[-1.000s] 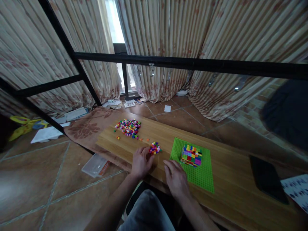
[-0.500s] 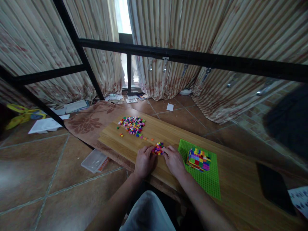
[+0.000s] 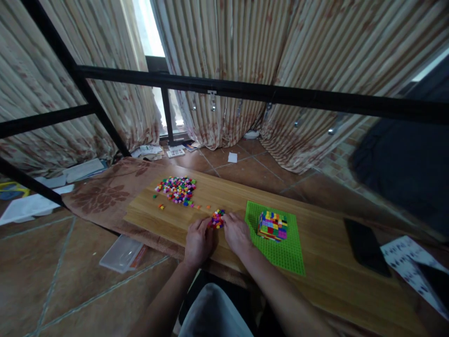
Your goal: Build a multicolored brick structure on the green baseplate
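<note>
Between my hands lies a small cluster of multicoloured toy bricks [image 3: 218, 218] on the wooden board. The fingers of my left hand [image 3: 199, 240] are curled against its left side. My right hand [image 3: 237, 233] has its fingers closed in on the right side. Both sets of fingertips touch bricks, though the exact pieces under them are hidden. Just right of my right hand is a green baseplate [image 3: 293, 255], bearing a box-like block of stacked coloured bricks [image 3: 272, 226]. Farther left, a larger heap of loose bricks [image 3: 178, 189] spreads over the board.
Several stray bricks lie between heap and cluster, including an orange brick [image 3: 208, 206]. The wooden board [image 3: 322, 248] rests on brown cloth [image 3: 101, 192]. A dark flat object [image 3: 365, 245] and a printed sheet [image 3: 407, 257] are at right. A clear plastic container [image 3: 121, 252] sits on the floor.
The whole view has shifted, so the board and bricks appear farther left. Both hands stay at the small cluster, with their grip much the same.
</note>
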`<state>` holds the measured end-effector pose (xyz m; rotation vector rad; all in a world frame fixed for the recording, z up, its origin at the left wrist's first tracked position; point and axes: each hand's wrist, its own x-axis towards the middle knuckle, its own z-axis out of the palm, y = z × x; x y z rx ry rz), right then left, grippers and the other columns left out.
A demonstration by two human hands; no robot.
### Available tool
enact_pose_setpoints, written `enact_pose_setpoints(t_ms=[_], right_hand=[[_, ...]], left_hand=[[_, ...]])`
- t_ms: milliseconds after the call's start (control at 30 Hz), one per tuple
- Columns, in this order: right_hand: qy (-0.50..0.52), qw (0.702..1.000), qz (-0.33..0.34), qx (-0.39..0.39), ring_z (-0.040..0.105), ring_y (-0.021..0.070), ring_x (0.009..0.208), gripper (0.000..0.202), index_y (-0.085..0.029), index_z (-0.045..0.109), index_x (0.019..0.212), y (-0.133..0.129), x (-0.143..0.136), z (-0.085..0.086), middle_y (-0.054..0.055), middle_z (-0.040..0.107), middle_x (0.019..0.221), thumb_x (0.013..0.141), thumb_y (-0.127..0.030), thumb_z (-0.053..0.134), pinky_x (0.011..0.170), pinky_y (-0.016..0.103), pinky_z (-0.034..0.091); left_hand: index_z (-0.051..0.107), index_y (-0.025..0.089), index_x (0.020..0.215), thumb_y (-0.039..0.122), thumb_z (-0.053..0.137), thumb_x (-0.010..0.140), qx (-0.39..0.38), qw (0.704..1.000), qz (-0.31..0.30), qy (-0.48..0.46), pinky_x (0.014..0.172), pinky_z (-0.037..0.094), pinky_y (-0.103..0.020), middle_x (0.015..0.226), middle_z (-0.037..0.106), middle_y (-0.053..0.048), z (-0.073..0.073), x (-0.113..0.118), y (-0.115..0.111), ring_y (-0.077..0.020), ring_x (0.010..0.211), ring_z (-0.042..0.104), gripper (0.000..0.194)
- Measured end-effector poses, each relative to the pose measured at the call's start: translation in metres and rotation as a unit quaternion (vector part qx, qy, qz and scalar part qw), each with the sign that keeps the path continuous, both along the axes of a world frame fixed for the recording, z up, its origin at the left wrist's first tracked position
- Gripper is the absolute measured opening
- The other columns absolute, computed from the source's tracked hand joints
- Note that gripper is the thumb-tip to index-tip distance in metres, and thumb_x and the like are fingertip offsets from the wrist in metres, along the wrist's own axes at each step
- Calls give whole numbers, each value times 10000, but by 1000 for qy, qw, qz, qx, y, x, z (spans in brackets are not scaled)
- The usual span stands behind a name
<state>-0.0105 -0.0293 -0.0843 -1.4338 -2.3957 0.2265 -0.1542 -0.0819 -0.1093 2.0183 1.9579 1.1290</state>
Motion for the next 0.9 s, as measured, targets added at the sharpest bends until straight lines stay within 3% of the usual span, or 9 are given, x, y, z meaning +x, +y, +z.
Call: enact_pose_setpoints(t_ms=[300, 533, 667, 767, 900], right_hand=[[84, 996, -26, -3, 574, 191, 932, 282, -228, 638, 1041, -12, 6, 4, 58, 642, 960, 937, -149, 388, 839, 295, 432], [236, 971, -34, -22, 587, 186, 900, 265, -232, 680, 977, -15, 8, -3, 59, 646, 921, 916, -155, 434, 822, 295, 446], [400, 909, -94, -60, 605, 180, 836, 218, -229, 695, 916, -17, 11, -10, 49, 657, 884, 865, -173, 491, 782, 308, 470], [501, 847, -145, -100, 624, 176, 764, 170, -217, 692, 883, -20, 14, -17, 45, 669, 849, 839, -254, 532, 726, 322, 501], [609, 755, -174, -172, 647, 166, 686, 249, -209, 690, 917, -29, 23, -19, 26, 675, 773, 810, -410, 590, 652, 320, 530]], left_hand=[[604, 206, 1134, 248, 494, 891, 10, 1000, 1, 13, 833, 519, -375, 1058, 657, -82, -2, -2, 2, -220, 933, 626, 271], [617, 188, 1127, 280, 518, 881, -10, 1000, -6, -3, 840, 520, -386, 1066, 650, -91, -1, -4, 4, -226, 929, 627, 281], [604, 186, 1164, 309, 528, 881, 5, 999, 5, -33, 890, 514, -397, 1095, 627, -99, 0, -2, 1, -235, 996, 612, 318], [581, 198, 1204, 309, 539, 877, 34, 998, 5, -45, 929, 502, -409, 1126, 609, -102, 0, 9, -3, -243, 1064, 590, 348], [555, 205, 1241, 245, 538, 872, 49, 997, -34, -39, 956, 490, -410, 1157, 606, -103, 2, 29, -5, -240, 1111, 570, 372]])
